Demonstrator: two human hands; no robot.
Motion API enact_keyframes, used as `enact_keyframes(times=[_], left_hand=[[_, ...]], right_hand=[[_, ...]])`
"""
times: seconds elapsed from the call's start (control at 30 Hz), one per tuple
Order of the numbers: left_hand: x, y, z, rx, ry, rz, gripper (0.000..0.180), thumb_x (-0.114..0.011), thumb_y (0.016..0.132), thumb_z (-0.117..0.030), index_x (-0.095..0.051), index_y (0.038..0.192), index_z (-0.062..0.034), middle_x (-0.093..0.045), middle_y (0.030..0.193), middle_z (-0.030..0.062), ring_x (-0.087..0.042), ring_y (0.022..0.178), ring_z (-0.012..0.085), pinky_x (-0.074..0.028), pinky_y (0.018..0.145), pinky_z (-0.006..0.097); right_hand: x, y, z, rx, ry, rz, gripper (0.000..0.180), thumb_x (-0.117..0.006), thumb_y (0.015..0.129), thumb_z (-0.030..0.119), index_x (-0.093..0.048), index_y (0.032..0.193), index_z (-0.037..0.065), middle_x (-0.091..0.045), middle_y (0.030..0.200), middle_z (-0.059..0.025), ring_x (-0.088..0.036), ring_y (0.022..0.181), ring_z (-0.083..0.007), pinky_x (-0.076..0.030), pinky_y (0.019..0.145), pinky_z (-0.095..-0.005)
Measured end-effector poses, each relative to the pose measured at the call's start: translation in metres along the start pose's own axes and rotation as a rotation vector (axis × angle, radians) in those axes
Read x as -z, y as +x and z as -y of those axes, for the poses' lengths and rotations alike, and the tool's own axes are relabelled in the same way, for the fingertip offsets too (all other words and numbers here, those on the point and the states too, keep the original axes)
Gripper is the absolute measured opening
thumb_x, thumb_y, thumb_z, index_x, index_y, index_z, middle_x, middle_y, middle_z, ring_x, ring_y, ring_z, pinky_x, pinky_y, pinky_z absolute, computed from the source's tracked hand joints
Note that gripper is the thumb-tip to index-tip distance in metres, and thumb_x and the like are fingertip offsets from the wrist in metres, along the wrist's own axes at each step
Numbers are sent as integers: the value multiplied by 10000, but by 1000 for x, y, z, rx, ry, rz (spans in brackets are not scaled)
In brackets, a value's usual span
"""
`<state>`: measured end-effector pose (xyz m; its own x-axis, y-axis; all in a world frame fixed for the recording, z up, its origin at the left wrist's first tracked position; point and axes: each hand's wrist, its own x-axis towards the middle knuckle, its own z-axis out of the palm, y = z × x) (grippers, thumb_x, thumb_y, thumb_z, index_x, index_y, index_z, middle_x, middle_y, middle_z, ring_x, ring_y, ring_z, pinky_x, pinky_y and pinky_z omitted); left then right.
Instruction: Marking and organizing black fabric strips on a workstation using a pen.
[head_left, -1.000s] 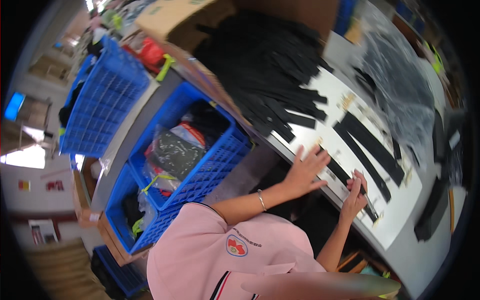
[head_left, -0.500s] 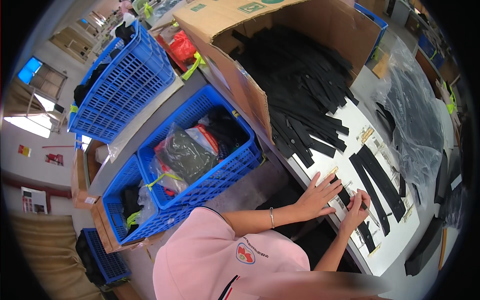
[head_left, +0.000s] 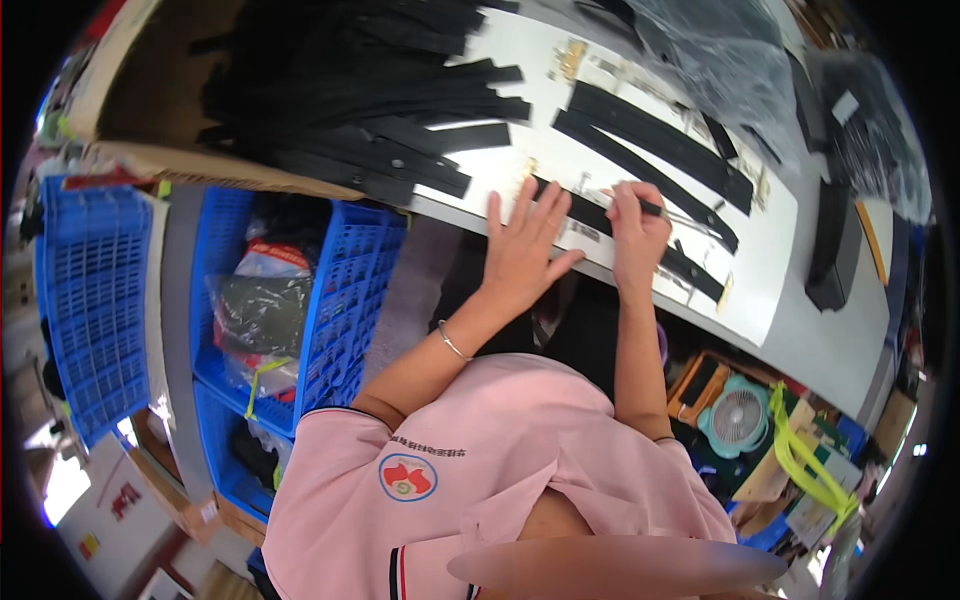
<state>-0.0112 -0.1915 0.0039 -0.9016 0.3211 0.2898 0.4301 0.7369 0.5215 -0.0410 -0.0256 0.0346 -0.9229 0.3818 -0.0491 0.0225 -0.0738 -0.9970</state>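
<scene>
Evidently, the long grey tabletop is carrying everything in use, and a flat white board is lying along it, probably serving as a pale, level ground for dark cloth. A brown cardboard box is lying open toward the board, with a tangled heap of narrow black fabric strips spilling from it, seemingly within easy reach. Two longer black fabric strips are resting aslant on the board's far half. The left hand is resting with its fingers spread, grasping nothing, over one end of a single narrow black strip, presumably steadying it along the board's near edge. The right hand's fingers are pinching a slender dark pen-like tool above that strip; whether its tip is touching, I cannot tell. The near edge is running close beneath both wrists, the heap is crowding the left, and bare white board is showing beyond the strip's right end.
</scene>
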Motion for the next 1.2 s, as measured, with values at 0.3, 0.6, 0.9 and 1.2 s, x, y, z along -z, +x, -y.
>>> enact_keyframes(times=[0.3,0.6,0.9,1.2], left_hand=[[-6,-3,-5,-26,19,-23,742,-758,860,-445,-525,1473,-99,-488,1545,71,-361,1487,314,-99,1195,609],[-6,-2,-1,-28,12,-37,739,-768,848,-428,-537,1465,-92,-496,1539,70,-359,1488,308,-93,1197,605],[-4,-1,-4,-33,30,-15,751,-773,843,-420,-531,1467,-80,-488,1540,80,-353,1488,328,-115,1186,631],[-4,0,-4,-56,52,-9,760,-765,847,-418,-518,1471,-62,-475,1545,92,-349,1485,346,-135,1172,661]], right_hand=[[1,-9,-17,135,-295,39,133,-692,981,128,-673,921,11,-648,721,33,-498,618,-1,-392,537,-187],[-4,-7,-18,171,-401,68,156,-701,980,162,-681,946,11,-632,691,16,-515,597,-20,-414,540,-209],[1,-8,-24,198,-401,69,160,-710,961,165,-689,911,14,-639,674,-21,-539,568,-50,-435,536,-236],[5,-7,-25,366,-507,165,174,-719,910,190,-716,821,40,-656,616,-59,-625,482,-163,-451,477,-299]])
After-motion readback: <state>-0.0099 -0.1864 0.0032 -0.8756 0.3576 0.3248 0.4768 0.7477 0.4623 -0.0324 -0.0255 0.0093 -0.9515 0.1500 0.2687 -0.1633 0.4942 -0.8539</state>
